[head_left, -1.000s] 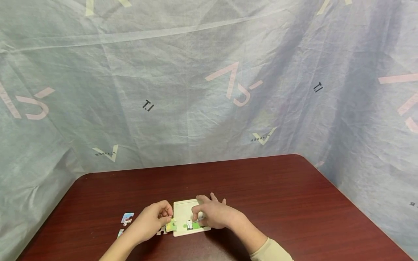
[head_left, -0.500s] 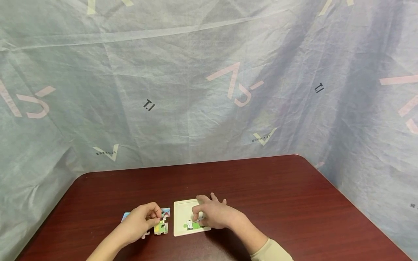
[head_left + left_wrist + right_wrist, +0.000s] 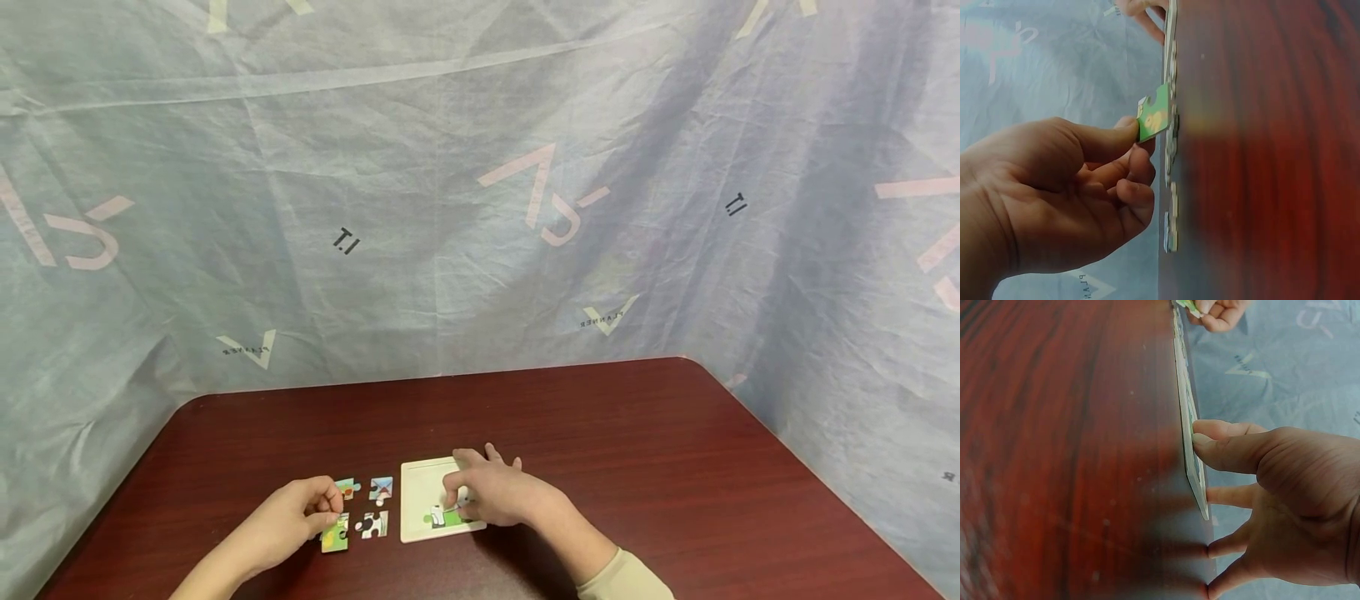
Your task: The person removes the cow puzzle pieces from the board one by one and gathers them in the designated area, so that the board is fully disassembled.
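Observation:
My left hand (image 3: 288,521) pinches a green jigsaw piece (image 3: 1155,115) between thumb and index finger. The piece is tilted just above the table, left of the wooden puzzle tray (image 3: 423,479). My right hand (image 3: 498,492) rests over the tray's right side, thumb and bent index finger touching down inside it. In the right wrist view its other fingers (image 3: 1229,544) spread straight, tips reaching the tray's edge and the tabletop. A green and white section of puzzle (image 3: 450,517) lies in the tray's lower part, partly hidden by the right hand.
Between left hand and tray lie loose pieces: a blue and red one (image 3: 381,490), a black and white one (image 3: 372,524), and a blue-green one (image 3: 347,489) partly behind the fingers. The dark red table (image 3: 600,433) ends at a grey printed cloth (image 3: 435,208).
My left hand has moved left, away from the tray, carrying the green jigsaw piece and uncovering loose pieces on the table. The right hand and tray stay in place.

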`<state>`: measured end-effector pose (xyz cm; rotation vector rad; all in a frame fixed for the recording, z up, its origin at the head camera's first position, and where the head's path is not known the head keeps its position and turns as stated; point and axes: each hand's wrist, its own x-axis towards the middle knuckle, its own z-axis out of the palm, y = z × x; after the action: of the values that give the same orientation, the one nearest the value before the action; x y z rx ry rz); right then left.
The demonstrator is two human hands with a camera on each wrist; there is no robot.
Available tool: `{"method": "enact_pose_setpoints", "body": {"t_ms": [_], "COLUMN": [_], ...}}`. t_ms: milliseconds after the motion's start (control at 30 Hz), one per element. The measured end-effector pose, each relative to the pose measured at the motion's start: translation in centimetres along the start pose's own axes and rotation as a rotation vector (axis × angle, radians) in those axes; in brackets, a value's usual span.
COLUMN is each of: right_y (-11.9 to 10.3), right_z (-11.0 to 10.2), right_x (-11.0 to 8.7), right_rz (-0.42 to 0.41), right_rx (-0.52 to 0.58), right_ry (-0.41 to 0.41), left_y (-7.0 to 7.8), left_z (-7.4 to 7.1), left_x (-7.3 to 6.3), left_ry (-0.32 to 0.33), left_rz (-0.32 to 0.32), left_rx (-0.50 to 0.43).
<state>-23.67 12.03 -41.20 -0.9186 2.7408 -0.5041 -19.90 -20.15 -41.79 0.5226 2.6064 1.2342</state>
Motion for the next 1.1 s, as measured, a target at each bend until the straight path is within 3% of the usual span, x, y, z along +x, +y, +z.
{"method": "enact_pose_setpoints", "body": {"t_ms": [400,1100], "right_y": [-0.1,-0.1], "right_z": [0.0,0.0], "right_x": [0.0,0.0], "right_rz": [0.004,-0.003], "right_rx": [0.009,0.014], "right_ry": [-0.003,0.008], "left_y": [-1.6,-2.2], "left_z": [-1.5,-3.5], "left_x": [-1.1,-2.2], "left_ry": [-0.101,-0.141], "left_rz": [0.014,0.001], "left_rx": [0.002,0.080]}}
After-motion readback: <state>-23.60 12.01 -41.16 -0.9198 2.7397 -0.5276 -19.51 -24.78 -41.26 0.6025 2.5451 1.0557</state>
